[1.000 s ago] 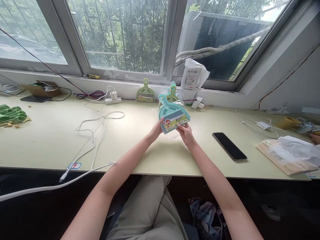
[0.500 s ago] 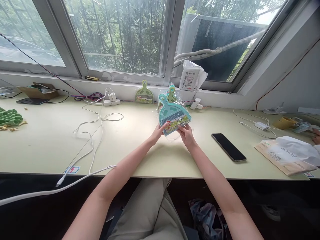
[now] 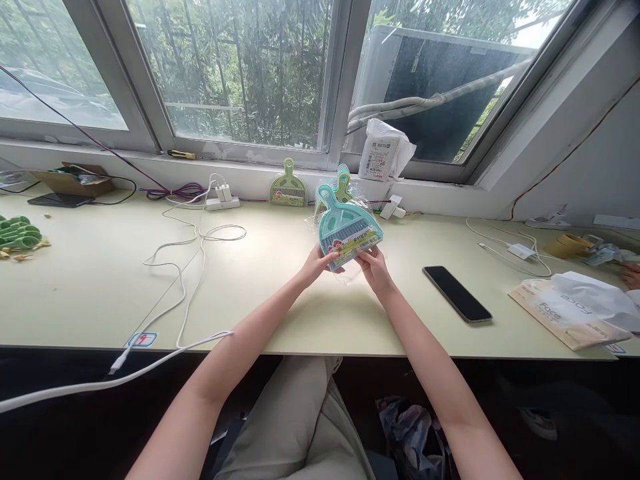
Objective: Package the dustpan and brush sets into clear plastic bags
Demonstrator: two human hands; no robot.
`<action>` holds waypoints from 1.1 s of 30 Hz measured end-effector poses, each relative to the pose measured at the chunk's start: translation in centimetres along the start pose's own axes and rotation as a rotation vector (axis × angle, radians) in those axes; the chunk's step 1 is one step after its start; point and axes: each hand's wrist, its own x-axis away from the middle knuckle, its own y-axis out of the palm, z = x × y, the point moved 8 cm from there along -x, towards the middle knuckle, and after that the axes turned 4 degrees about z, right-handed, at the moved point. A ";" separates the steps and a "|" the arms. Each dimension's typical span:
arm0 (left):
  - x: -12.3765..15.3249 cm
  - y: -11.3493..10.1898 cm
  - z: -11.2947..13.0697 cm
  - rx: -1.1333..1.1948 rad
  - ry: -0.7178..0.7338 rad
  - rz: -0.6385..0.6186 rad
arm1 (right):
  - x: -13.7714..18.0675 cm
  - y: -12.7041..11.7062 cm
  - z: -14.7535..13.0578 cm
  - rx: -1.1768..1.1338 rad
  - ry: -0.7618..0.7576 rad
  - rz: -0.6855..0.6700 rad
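Observation:
Between my hands is a turquoise dustpan and brush set in clear plastic wrap, held tilted above the table with its handle up and a printed label across its front. My left hand grips its lower left corner, fingers behind and thumb in front. My right hand pinches the bottom edge on the right. Just behind it stands a row of more dustpans, the nearest a green dustpan, partly hidden by the set I hold. Farther left, a single green dustpan leans upright against the wall.
A black phone and a pack of face tissues lie to my right. White cables trail across the left of the table. Green plastic parts sit at far left. Another person's hand shows at the right edge.
The turquoise set has turned slightly, and more of its label shows as my left thumb sits lower. Both hands keep hold of it.

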 end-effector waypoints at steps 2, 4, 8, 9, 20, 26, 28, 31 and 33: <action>0.0 -0.2 0.0 0.030 -0.013 0.018 | 0.0 0.0 0.0 0.020 0.007 -0.004; 0.0 -0.4 0.0 0.044 -0.018 0.036 | 0.0 0.0 0.0 0.036 0.007 -0.004; 0.0 -0.5 0.2 0.036 -0.003 0.043 | 0.1 0.4 0.0 0.051 0.009 -0.023; 0.0 -0.4 0.2 0.035 0.001 0.042 | 0.1 0.4 0.0 0.052 0.012 -0.029; -2.1 -4.7 -2.3 0.171 -0.084 0.193 | -1.2 -3.4 0.1 0.521 0.152 0.000; -2.5 -9.1 -3.3 0.275 -0.265 0.227 | -0.6 -1.7 -2.2 1.343 -0.500 0.059; -2.4 -9.6 -3.3 0.295 -0.266 0.222 | -0.1 -0.3 -1.5 1.455 -0.620 -0.067; -2.3 -9.1 -3.3 0.289 -0.273 0.173 | 0.1 0.0 -1.7 1.473 -0.698 -0.082; -2.2 -8.6 -3.4 0.274 -0.272 0.159 | 0.3 -0.2 -2.6 1.460 -0.755 -0.009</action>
